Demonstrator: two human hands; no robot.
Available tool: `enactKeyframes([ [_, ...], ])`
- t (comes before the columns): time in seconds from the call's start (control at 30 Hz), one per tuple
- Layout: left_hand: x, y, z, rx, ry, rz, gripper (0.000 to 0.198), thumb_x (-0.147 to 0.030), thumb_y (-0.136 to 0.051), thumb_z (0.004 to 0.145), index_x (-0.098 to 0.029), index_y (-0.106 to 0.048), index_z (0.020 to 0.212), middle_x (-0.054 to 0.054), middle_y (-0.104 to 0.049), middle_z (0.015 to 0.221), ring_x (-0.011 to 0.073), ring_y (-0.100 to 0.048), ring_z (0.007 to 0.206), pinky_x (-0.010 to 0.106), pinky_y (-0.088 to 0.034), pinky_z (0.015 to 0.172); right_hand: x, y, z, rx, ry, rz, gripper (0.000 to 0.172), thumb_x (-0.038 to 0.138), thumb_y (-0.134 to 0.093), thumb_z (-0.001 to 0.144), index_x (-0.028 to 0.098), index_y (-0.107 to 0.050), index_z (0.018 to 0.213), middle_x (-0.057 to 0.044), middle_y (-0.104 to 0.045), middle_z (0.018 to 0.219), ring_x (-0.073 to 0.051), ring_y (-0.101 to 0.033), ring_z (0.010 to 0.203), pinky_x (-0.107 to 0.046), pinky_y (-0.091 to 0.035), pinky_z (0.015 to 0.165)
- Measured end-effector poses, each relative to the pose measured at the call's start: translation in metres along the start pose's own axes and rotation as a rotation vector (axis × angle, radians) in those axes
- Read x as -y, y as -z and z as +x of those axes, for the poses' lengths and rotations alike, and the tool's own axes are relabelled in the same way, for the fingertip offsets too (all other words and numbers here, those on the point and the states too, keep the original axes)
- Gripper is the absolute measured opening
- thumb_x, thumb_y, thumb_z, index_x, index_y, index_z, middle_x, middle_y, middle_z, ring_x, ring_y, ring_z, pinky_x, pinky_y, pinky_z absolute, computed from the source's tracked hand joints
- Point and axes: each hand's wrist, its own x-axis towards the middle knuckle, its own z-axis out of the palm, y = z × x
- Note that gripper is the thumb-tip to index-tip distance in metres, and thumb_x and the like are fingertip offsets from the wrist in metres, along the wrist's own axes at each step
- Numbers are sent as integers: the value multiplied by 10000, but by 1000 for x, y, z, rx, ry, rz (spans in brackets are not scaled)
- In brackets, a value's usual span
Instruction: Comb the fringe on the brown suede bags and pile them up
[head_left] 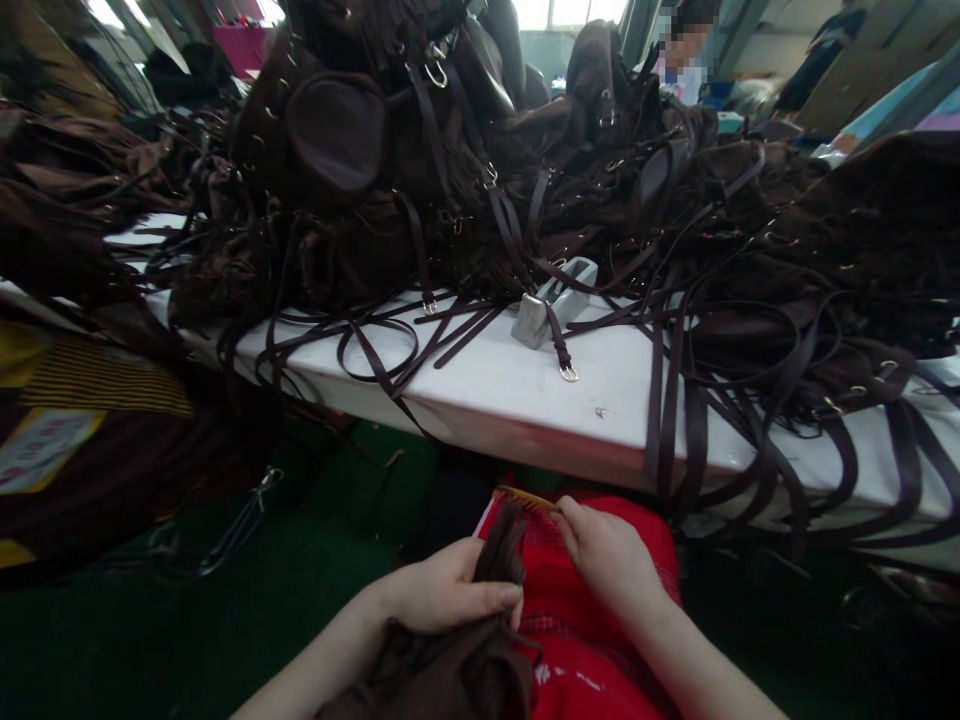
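Note:
My left hand (457, 590) is closed around a bunch of dark brown fringe (501, 548), whose strands stick up above the thumb. Below that hand, a dark brown piece of soft material (457, 675) hangs over my lap. My right hand (606, 555) grips one end of a yellowish comb (529, 497). The comb's teeth point down beside the top of the fringe; whether they touch the strands I cannot tell. Under both hands lies red cloth (570, 640) with some white marks.
Dark brown bags (337, 150) with buckles and straps are heaped along a white table (480, 400). Several straps (694, 430) dangle over its front edge. A grey metal holder (555, 305) stands near the middle. At left sits a dark sack (112, 470) with yellow stripes. Other people (686, 50) are behind.

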Motion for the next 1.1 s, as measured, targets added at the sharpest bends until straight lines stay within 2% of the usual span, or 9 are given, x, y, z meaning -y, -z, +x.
enactKeyframes([
  [0.17,-10,-4,2,47,-31,131,462,-550,-459,869,-126,-608,760,39,-563,722,140,-520,674,240,-447,678,4,-2,12,18,4,-8,262,345,-315,991,227,-527,893,-23,-688,758,-190,-656,670,-267,-273,517],
  [0.3,-23,-11,-2,103,-156,367,421,-475,-414,904,-145,-624,748,48,-588,745,161,-534,728,259,-457,753,-19,-13,27,79,-143,-1,291,341,-322,984,197,-553,883,-67,-682,744,-209,-653,674,-265,-301,524],
  [0.43,-14,-9,-1,-53,-65,142,419,-519,-497,858,-136,-627,749,33,-601,710,144,-542,664,240,-460,655,-31,2,19,-28,-73,297,343,388,-305,982,204,-535,808,-37,-655,710,-164,-608,633,-253,-340,552],
  [0.5,-3,-5,4,-149,-73,9,412,-526,-569,815,-124,-636,754,35,-621,709,144,-559,663,260,-477,691,-22,17,4,-132,6,424,353,401,-289,982,209,-519,795,-14,-607,641,-148,-556,563,-251,-335,535],
  [0.6,9,-1,9,-196,-154,-107,388,-479,-652,772,-103,-652,871,57,-663,774,164,-601,730,305,-498,771,1,35,-18,-223,156,495,314,348,-311,978,203,-512,784,-11,-574,641,-140,-530,569,-244,-341,541],
  [0.7,9,-1,9,-244,-183,-126,432,-411,-685,760,-109,-624,1063,100,-683,992,206,-616,914,345,-490,865,17,38,-27,-206,268,467,265,288,-346,972,196,-513,788,-10,-580,687,-131,-533,608,-236,-347,570],
  [0.77,5,-4,7,-277,-164,-108,418,-359,-677,765,-121,-612,1102,103,-675,1066,212,-612,961,353,-482,896,22,37,-28,-191,293,431,256,275,-358,973,195,-507,781,-1,-571,682,-124,-524,599,-236,-333,568],
  [0.93,-6,-7,2,-340,-100,39,325,-203,-630,731,-144,-638,1050,47,-698,990,182,-616,905,296,-500,851,26,40,-24,-162,342,306,258,263,-334,978,194,-505,797,3,-565,680,-130,-517,595,-256,-296,565],
  [1.1,-5,-5,0,-339,-126,218,267,-243,-627,740,-129,-643,981,33,-682,880,167,-596,813,270,-510,781,34,37,-21,-32,334,125,204,228,-375,959,212,-517,813,6,-597,719,-159,-557,640,-287,-276,577],
])
